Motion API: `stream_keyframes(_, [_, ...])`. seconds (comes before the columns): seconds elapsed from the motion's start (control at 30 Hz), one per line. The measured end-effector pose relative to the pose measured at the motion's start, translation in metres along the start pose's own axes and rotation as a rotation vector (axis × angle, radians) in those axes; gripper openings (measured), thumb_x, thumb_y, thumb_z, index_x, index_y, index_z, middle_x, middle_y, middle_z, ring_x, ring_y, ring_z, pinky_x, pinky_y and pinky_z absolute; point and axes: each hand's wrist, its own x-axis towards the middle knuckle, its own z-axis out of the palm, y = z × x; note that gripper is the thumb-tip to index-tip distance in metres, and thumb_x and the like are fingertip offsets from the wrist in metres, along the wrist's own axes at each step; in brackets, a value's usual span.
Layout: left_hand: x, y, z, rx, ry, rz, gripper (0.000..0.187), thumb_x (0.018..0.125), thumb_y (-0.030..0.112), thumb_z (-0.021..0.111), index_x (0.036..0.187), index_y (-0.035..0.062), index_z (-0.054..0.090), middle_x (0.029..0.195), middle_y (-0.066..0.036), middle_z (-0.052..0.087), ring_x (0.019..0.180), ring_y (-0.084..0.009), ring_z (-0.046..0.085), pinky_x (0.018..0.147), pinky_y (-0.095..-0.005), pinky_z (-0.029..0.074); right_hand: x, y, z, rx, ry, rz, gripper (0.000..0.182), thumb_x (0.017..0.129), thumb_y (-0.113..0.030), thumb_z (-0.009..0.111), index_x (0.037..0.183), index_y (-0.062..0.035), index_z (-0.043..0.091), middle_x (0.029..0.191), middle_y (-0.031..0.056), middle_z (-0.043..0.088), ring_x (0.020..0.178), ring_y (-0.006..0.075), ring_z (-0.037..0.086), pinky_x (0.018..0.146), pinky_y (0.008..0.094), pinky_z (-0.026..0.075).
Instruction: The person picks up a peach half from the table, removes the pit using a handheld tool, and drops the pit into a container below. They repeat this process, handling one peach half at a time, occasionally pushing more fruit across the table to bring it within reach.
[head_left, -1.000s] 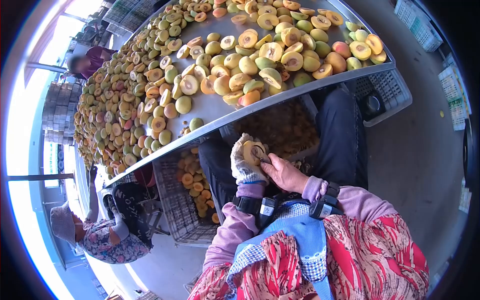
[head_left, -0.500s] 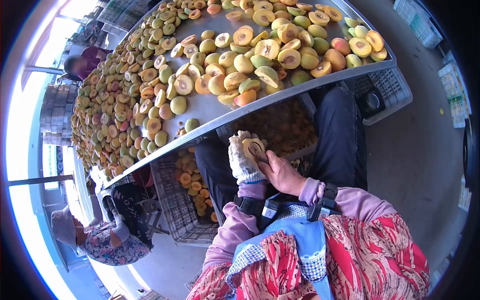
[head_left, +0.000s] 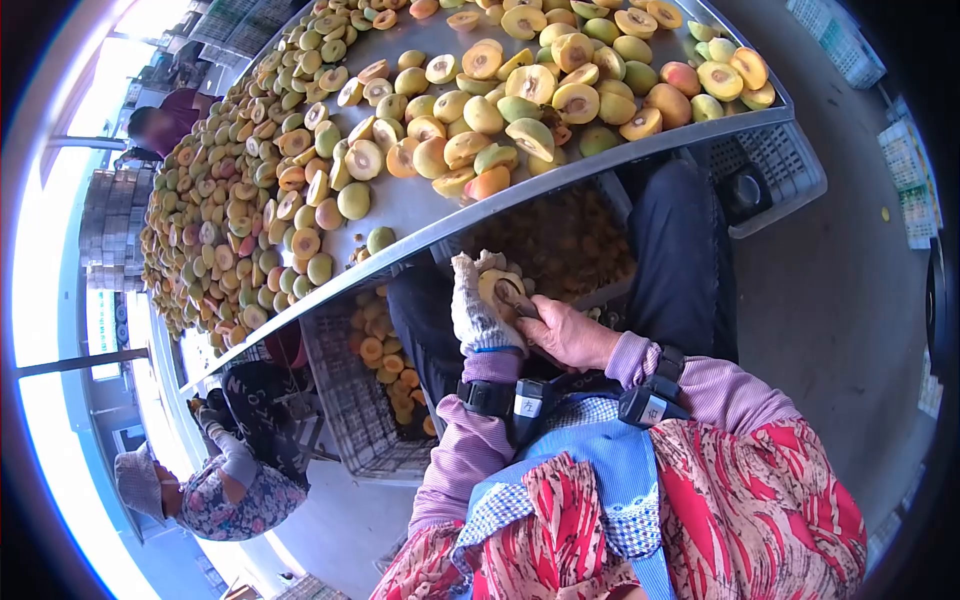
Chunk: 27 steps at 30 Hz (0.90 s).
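My left hand (head_left: 480,308), in a white knitted glove, holds a cut yellow fruit half (head_left: 503,290) over my lap, below the metal table's edge. Its cut face is turned up and toward the right. My bare right hand (head_left: 566,332) is closed at the right side of this fruit, thumb and fingers pinched together on a small tool at the cut face; the tool is mostly hidden. Above both hands, many halved fruits (head_left: 484,115) lie on the metal table (head_left: 400,215).
Below the table stands a grey crate (head_left: 345,400) with fruit halves, beside my left leg. More pieces lie in a container (head_left: 560,240) between my knees. Another crate (head_left: 795,170) is at the right. A co-worker (head_left: 235,485) sits at lower left; another person (head_left: 170,125) is farther off.
Both hands have shifted slightly left with the fruit still held. The co-worker at lower left has moved an arm and leaned a little to the right.
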Motion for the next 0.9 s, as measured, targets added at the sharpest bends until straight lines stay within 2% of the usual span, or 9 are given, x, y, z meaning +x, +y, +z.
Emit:
stream_keyframes(0.07, [0.001,0.000,-0.003,0.145,0.028,0.151,0.043,0.088,0.047,0.051,0.095,0.0045,0.055,0.091,-0.009,0.058,0.078,-0.0242,0.057,0.065,-0.0390,0.051,-0.004,-0.002,0.005,0.010,-0.029,0.034,0.030,0.092,-0.029,0.049,0.098,0.0006,0.047,0.086,0.0224,0.060,0.082,0.0364,0.060,0.071,0.0420,0.046])
stream_keyframes(0.13, [-0.006,0.003,0.004,0.088,-0.014,0.168,0.042,0.088,0.046,0.051,0.095,0.0047,0.056,0.091,-0.009,0.058,0.080,-0.0248,0.057,0.067,-0.0398,0.051,-0.008,-0.005,0.016,-0.098,0.156,-0.084,0.032,0.092,-0.026,0.048,0.107,0.0021,0.045,0.094,0.0263,0.059,0.090,0.0404,0.058,0.074,0.0404,0.047])
stream_keyframes(0.17, [-0.011,0.004,0.009,0.031,-0.053,0.179,0.042,0.088,0.046,0.051,0.094,0.0050,0.056,0.091,-0.008,0.058,0.081,-0.0253,0.057,0.069,-0.0406,0.051,-0.009,-0.008,0.016,-0.126,0.188,-0.119,0.029,0.091,-0.024,0.049,0.104,0.0017,0.044,0.090,0.0278,0.059,0.088,0.0431,0.057,0.072,0.0433,0.047])
stream_keyframes(0.27, [-0.011,0.002,0.001,-0.059,-0.093,0.177,0.042,0.089,0.046,0.050,0.095,0.0053,0.056,0.091,-0.008,0.058,0.084,-0.0257,0.057,0.071,-0.0425,0.052,-0.010,-0.011,0.017,-0.160,0.180,-0.128,0.027,0.091,-0.024,0.049,0.100,0.0010,0.044,0.086,0.0275,0.059,0.085,0.0445,0.057,0.069,0.0451,0.047])
stream_keyframes(0.3, [-0.012,0.001,-0.001,-0.090,-0.103,0.169,0.042,0.088,0.046,0.052,0.097,0.0056,0.056,0.092,-0.008,0.058,0.085,-0.0263,0.057,0.072,-0.0447,0.052,-0.011,-0.011,0.018,-0.174,0.188,-0.135,0.026,0.091,-0.022,0.050,0.100,0.0012,0.042,0.085,0.0276,0.059,0.084,0.0443,0.057,0.068,0.0456,0.047])
stream_keyframes(0.53, [-0.015,-0.004,0.001,-0.218,-0.057,0.150,0.043,0.086,0.047,0.054,0.099,0.0056,0.055,0.093,-0.008,0.058,0.086,-0.0260,0.057,0.074,-0.0454,0.051,-0.011,-0.014,0.017,-0.211,0.192,-0.115,0.027,0.090,-0.020,0.052,0.100,0.0021,0.040,0.086,0.0281,0.059,0.085,0.0441,0.057,0.069,0.0458,0.047])
stream_keyframes(0.73, [-0.013,-0.004,-0.001,-0.109,-0.120,0.169,0.047,0.089,0.048,0.050,0.102,0.0032,0.056,0.097,-0.009,0.058,0.089,-0.0254,0.056,0.076,-0.0421,0.050,-0.010,-0.012,0.014,-0.200,0.126,-0.017,0.031,0.091,-0.028,0.050,0.095,0.0020,0.044,0.086,0.0276,0.059,0.083,0.0435,0.057,0.071,0.0452,0.046])
stream_keyframes(0.83, [-0.019,0.005,0.005,-0.082,-0.110,0.121,0.051,0.087,0.051,0.050,0.100,0.0028,0.056,0.093,-0.010,0.059,0.084,-0.0261,0.057,0.073,-0.0416,0.051,-0.010,-0.011,0.012,-0.138,0.133,-0.045,0.032,0.091,-0.028,0.050,0.098,0.0027,0.046,0.090,0.0270,0.059,0.087,0.0414,0.058,0.075,0.0431,0.045])
stream_keyframes(0.9, [-0.018,0.006,0.001,-0.069,-0.101,0.040,0.053,0.085,0.054,0.051,0.099,0.0032,0.056,0.092,-0.011,0.060,0.081,-0.0268,0.058,0.068,-0.0412,0.052,-0.016,-0.022,0.006,-0.064,0.042,-0.003,0.032,0.091,-0.027,0.050,0.102,0.0028,0.047,0.093,0.0266,0.059,0.091,0.0385,0.058,0.078,0.0405,0.045])
